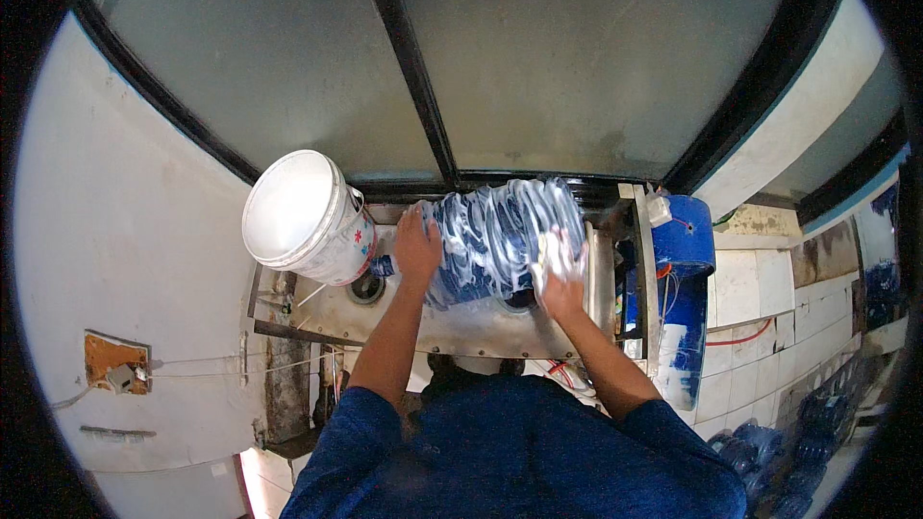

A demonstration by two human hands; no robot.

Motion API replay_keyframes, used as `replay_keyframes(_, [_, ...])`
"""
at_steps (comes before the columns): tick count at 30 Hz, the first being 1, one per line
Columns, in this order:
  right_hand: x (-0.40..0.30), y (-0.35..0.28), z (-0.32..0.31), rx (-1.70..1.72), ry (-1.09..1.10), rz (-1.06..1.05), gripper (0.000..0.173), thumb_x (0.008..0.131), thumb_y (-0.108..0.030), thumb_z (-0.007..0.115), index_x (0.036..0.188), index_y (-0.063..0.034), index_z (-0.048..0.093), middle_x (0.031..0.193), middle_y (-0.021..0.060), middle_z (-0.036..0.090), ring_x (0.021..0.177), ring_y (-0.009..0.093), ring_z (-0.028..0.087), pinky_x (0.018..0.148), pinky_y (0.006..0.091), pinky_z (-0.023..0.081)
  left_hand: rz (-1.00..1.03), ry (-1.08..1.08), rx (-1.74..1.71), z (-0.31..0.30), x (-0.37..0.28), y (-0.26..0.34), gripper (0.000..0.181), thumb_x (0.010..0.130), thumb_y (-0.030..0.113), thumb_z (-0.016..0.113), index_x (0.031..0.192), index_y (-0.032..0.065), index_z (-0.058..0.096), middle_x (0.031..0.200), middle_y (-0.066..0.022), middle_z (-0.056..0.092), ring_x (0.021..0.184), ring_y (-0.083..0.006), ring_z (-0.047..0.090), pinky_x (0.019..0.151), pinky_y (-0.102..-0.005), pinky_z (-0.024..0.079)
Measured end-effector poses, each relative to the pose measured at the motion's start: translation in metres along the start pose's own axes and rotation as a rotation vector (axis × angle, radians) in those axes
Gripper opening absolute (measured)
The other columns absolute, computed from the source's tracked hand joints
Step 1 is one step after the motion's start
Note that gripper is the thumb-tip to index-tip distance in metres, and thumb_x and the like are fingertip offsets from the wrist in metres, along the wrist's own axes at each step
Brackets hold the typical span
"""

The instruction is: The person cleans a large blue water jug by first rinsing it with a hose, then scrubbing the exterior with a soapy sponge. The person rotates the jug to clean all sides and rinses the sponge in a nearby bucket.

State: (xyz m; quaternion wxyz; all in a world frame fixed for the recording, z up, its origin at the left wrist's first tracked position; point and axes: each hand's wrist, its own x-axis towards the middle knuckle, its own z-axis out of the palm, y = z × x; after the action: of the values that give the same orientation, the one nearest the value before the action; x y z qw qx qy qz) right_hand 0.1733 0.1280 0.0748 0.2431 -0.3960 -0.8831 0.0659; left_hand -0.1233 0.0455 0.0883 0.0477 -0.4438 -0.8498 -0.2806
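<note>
A large blue water-cooler bottle (490, 245) lies on its side across a metal worktop (447, 335), coated in white soap suds. Its neck points left, towards the bucket. My left hand (418, 245) grips the bottle's shoulder by the neck. At the other end, my right hand (561, 288) presses against the base end, with foam over the fingers and what looks like a soapy cloth or sponge (559, 252) under them. Suds hide the exact outline of that piece. Round dark openings (365, 288) in the worktop show below the bottle.
A white plastic bucket (288, 209) stands tilted in view at the left. Dark-framed frosted panels (548, 65) rise behind the worktop. Right of the metal frame (645, 281) is a blue drum (681, 231). Several blue bottles (757, 447) sit on the floor at lower right.
</note>
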Motion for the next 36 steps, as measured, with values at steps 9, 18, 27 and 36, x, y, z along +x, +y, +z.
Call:
replay_keyframes(9, [0.09, 0.013, -0.008, -0.118, -0.063, 0.144, 0.059, 0.092, -0.037, 0.062, 0.142, -0.0065, 0.055, 0.15, 0.0171, 0.052, 0.143, 0.038, 0.041, 0.105, 0.058, 0.042, 0.057, 0.051, 0.041, -0.009, -0.028, 0.008, 0.058, 0.097, 0.032, 0.056, 0.144, -0.0014, 0.05, 0.143, -0.0241, 0.055, 0.131, -0.0419, 0.053, 0.111, -0.0494, 0.041])
replay_keyframes(18, [0.073, 0.013, -0.01, -0.121, 0.019, 0.249, 0.051, 0.093, -0.038, 0.061, 0.14, -0.0179, 0.061, 0.152, 0.0081, 0.052, 0.143, 0.039, 0.041, 0.111, 0.0553, 0.04, 0.25, 0.098, -0.082, 0.004, 0.008, 0.003, 0.055, 0.095, 0.03, 0.06, 0.141, 0.0006, 0.052, 0.139, -0.0238, 0.056, 0.128, -0.0425, 0.053, 0.11, -0.0514, 0.041])
replay_keyframes(27, [0.063, 0.008, 0.008, -0.231, 0.126, 0.177, 0.052, 0.094, -0.032, 0.058, 0.141, -0.0113, 0.06, 0.151, 0.0103, 0.052, 0.147, 0.036, 0.038, 0.122, 0.0548, 0.023, 0.064, -0.252, 0.046, 0.024, 0.083, 0.013, 0.055, 0.097, 0.041, 0.054, 0.137, 0.0033, 0.056, 0.136, -0.019, 0.059, 0.128, -0.0406, 0.053, 0.102, -0.0549, 0.047])
replay_keyframes(36, [-0.03, -0.014, 0.032, -0.274, 0.171, 0.252, 0.05, 0.097, -0.032, 0.058, 0.143, -0.0124, 0.058, 0.154, 0.0075, 0.05, 0.151, 0.042, 0.026, 0.118, 0.0724, 0.008, 0.06, -0.278, 0.036, 0.026, 0.088, 0.02, 0.057, 0.098, 0.041, 0.051, 0.139, 0.0016, 0.055, 0.142, -0.0192, 0.057, 0.13, -0.0409, 0.053, 0.106, -0.052, 0.046])
